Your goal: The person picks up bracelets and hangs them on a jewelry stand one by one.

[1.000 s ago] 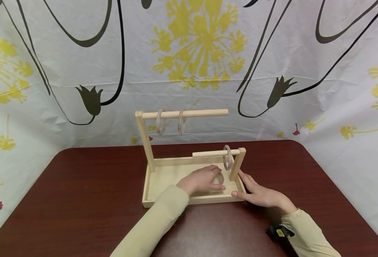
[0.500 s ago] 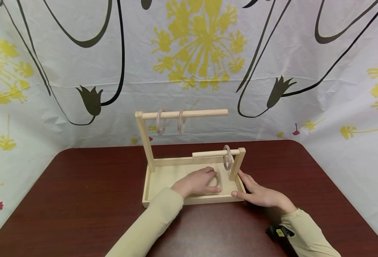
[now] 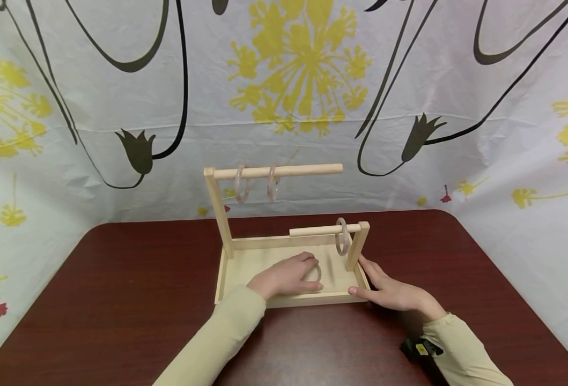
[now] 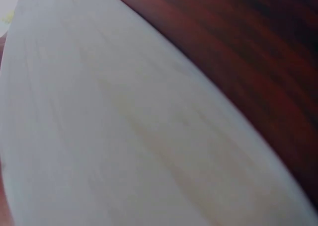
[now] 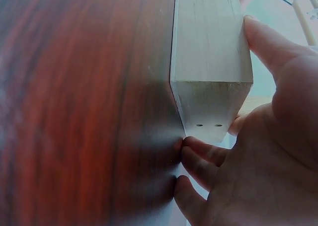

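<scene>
A pale wooden bracelet stand has a shallow tray base and two horizontal bars. My left hand reaches into the tray, its fingers and thumb holding a translucent bangle close over the tray floor; part of the ring is hidden by the hand. At the tray's right front corner, my right hand grips the stand, thumb on the front rim and fingers along the end wall. Two pinkish bangles hang from the tall bar, and one bangle hangs on the low bar near its post.
The stand sits on a dark red-brown table. Behind it hangs a white curtain with yellow and dark flower prints. A black strapped device is at the right wrist. The tray's wall fills the left wrist view.
My left hand has slid leftward within the tray, carrying the bangle away from the right post. The right hand and the hanging bangles stay where they were.
</scene>
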`<state>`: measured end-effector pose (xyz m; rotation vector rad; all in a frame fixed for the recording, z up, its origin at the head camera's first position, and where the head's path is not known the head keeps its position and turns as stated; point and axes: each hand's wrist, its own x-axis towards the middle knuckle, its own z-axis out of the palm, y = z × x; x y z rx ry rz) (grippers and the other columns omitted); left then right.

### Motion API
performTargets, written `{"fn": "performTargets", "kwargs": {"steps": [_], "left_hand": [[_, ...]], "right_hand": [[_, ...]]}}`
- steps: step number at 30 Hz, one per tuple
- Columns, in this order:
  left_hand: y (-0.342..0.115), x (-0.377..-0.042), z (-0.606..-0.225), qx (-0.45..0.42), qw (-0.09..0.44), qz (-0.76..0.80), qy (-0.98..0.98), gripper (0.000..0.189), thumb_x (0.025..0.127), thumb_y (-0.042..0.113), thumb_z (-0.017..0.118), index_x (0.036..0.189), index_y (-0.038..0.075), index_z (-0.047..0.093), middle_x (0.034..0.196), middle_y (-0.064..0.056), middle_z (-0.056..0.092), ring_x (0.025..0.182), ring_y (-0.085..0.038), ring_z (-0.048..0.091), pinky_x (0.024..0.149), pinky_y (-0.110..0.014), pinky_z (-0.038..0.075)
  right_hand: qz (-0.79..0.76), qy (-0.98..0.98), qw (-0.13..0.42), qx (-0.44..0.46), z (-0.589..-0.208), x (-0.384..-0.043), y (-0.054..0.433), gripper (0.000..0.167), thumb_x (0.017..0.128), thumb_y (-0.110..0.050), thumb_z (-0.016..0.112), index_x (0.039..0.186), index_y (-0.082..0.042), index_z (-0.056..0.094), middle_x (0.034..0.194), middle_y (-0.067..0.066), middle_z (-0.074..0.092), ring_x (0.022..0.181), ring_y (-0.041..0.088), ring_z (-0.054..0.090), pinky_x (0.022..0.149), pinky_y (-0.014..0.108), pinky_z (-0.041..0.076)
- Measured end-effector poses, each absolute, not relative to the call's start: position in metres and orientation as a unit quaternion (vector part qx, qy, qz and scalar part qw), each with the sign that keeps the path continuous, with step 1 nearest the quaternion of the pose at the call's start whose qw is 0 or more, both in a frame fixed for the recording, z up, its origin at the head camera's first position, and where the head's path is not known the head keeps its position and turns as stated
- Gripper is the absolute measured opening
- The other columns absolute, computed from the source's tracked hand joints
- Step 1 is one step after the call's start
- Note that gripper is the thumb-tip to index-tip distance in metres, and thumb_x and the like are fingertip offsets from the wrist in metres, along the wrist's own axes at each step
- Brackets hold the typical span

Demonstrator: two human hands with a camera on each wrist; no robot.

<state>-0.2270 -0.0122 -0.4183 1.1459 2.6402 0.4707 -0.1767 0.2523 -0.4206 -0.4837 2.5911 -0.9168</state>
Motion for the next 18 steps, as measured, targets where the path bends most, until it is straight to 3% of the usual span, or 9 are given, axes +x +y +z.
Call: {"fn": "performTargets", "kwargs": {"steps": [18], "left_hand": [[-0.049,-0.225,-0.417,0.399,0.105,0.206,0.888,0.053,0.096,0.031,0.060,0.134,-0.004,0.051,0.137,-0.020,0.047,0.126,-0.031,0.046,0.106,-0.039,0.035]], "right_hand": [[-0.327,0.913,0.172,-0.175,-0.421,-0.175,0.252,0.091,0.096,-0.046,0.056,0.155,-0.003,0.000,0.153,0.028,0.008,0.139,0.043,0.011,0.102,0.061,0.024]]}}
